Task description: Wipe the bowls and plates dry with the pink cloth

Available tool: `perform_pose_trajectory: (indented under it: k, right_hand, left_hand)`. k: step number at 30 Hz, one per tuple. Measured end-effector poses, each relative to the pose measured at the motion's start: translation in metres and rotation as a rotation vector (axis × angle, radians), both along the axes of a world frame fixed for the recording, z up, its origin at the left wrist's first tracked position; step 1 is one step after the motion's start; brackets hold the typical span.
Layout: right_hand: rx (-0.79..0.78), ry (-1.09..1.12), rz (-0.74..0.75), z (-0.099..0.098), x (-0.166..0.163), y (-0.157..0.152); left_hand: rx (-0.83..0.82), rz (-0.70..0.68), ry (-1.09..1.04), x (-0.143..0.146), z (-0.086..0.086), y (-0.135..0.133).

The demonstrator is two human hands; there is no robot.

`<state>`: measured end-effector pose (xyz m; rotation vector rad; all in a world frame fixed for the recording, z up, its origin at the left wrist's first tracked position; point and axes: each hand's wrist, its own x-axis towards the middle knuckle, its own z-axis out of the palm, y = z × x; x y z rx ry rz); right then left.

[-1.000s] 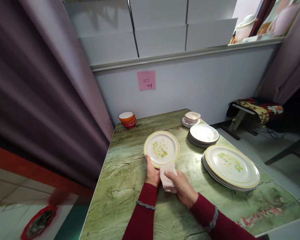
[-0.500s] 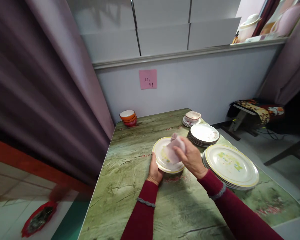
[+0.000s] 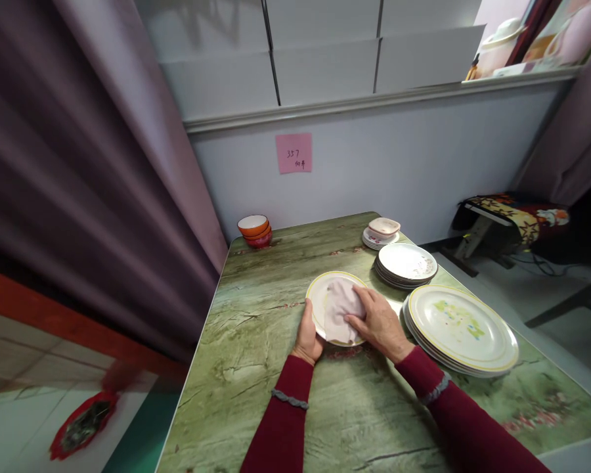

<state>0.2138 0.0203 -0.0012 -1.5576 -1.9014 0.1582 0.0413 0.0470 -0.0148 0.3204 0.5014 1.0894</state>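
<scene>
A round white plate (image 3: pixel 318 293) with a yellow rim is held above the middle of the table. My left hand (image 3: pixel 309 335) grips its near left edge, thumb on top and fingers underneath. Over the plate's face lies a pale pink cloth (image 3: pixel 342 309), spread out and covering much of the printed pattern. My right hand (image 3: pixel 380 323) is closed on the cloth's right side, at the plate's right edge. Close to the right hand stands a stack of large oval plates (image 3: pixel 460 328) with yellow rims and a floral print.
Behind the oval plates are a stack of round white plates (image 3: pixel 406 261) and small saucers topped by a square bowl (image 3: pixel 384 227). Stacked orange and red bowls (image 3: pixel 253 227) sit at the table's far left corner. A purple curtain (image 3: pixel 103 164) hangs along the left; a stool (image 3: pixel 512 213) stands right.
The cloth, bunched in my right hand before, now lies flatter across the plate. My right hand has moved slightly right and lower. The view has shifted a little.
</scene>
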Motion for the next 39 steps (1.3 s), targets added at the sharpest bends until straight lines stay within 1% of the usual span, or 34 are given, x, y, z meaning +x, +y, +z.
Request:
perform_pose_trajectory:
  k: [2, 3, 5, 7, 8, 9, 10, 12, 13, 14, 15, 17, 18, 21, 23, 26, 28, 32, 34, 36, 39]
  right_hand:
    - [-0.051, 0.002, -0.012, 0.009, 0.005, 0.007]
    - [-0.042, 0.015, -0.021, 0.015, 0.009, 0.011]
    - [0.075, 0.054, -0.093, 0.032, 0.016, 0.018]
    - [0.259, 0.081, -0.212, 0.045, 0.019, 0.021]
    - [0.323, 0.076, -0.244, 0.049, 0.019, 0.021]
    - [0.343, 0.057, -0.237, 0.050, 0.017, 0.020]
    - [0.314, 0.028, -0.185, 0.049, 0.014, 0.018]
    - [0.177, -0.031, -0.021, 0.041, 0.007, 0.012]
    - [0.120, -0.043, 0.035, 0.035, 0.004, 0.009]
    - [0.097, -0.039, 0.050, 0.029, 0.002, 0.006]
    - [0.109, -0.023, 0.031, 0.025, 0.001, 0.003]
    - [0.185, 0.014, -0.018, 0.019, 0.001, 0.001]
    - [0.216, 0.020, 0.000, 0.018, 0.001, 0.001]
    - [0.225, 0.010, 0.199, 0.015, 0.001, 0.003]
    - [0.188, 0.000, 0.281, 0.011, -0.002, 0.003]
    - [0.101, -0.010, 0.248, 0.005, -0.009, -0.004]
    - [0.055, -0.018, 0.241, 0.005, -0.016, -0.013]
    - [0.017, -0.002, 0.370, 0.013, -0.036, -0.025]
    - [0.042, 0.016, 0.417, 0.016, -0.048, -0.020]
    - [0.093, 0.033, 0.439, 0.016, -0.056, -0.006]
    - [0.140, 0.028, 0.386, 0.014, -0.055, 0.020]
  left_hand:
    - [-0.007, 0.003, 0.014, 0.000, -0.001, 0.000]
    - [-0.012, 0.006, 0.020, -0.001, -0.002, 0.000]
    - [-0.025, 0.012, 0.029, -0.002, -0.005, 0.001]
    - [-0.035, 0.016, 0.031, -0.003, -0.007, 0.002]
    - [-0.038, 0.018, 0.029, -0.004, -0.007, 0.002]
    - [-0.038, 0.022, 0.023, -0.004, -0.008, 0.003]
    - [-0.035, 0.025, 0.015, -0.004, -0.008, 0.003]
    - [-0.031, 0.016, -0.002, -0.003, -0.007, 0.003]
    - [-0.032, 0.003, -0.008, -0.003, -0.007, 0.002]
    - [-0.035, -0.010, -0.013, -0.002, -0.007, 0.002]
    - [-0.039, -0.020, -0.014, -0.002, -0.006, 0.002]
    - [-0.044, -0.021, -0.011, -0.001, -0.005, 0.002]
    - [-0.046, -0.017, -0.007, -0.001, -0.004, 0.002]
    - [-0.056, -0.020, 0.005, 0.000, -0.003, 0.001]
    - [-0.056, -0.016, 0.008, 0.000, -0.002, 0.000]
    - [-0.049, 0.025, 0.006, 0.000, -0.002, 0.000]
    - [-0.050, 0.053, 0.006, -0.001, -0.002, 0.000]
    - [-0.068, 0.060, 0.002, -0.004, 0.000, 0.000]
    - [-0.077, 0.044, -0.002, -0.004, 0.001, -0.002]
    - [-0.076, 0.033, -0.012, -0.004, 0.000, -0.003]
    - [-0.051, 0.008, -0.041, -0.001, -0.003, -0.002]
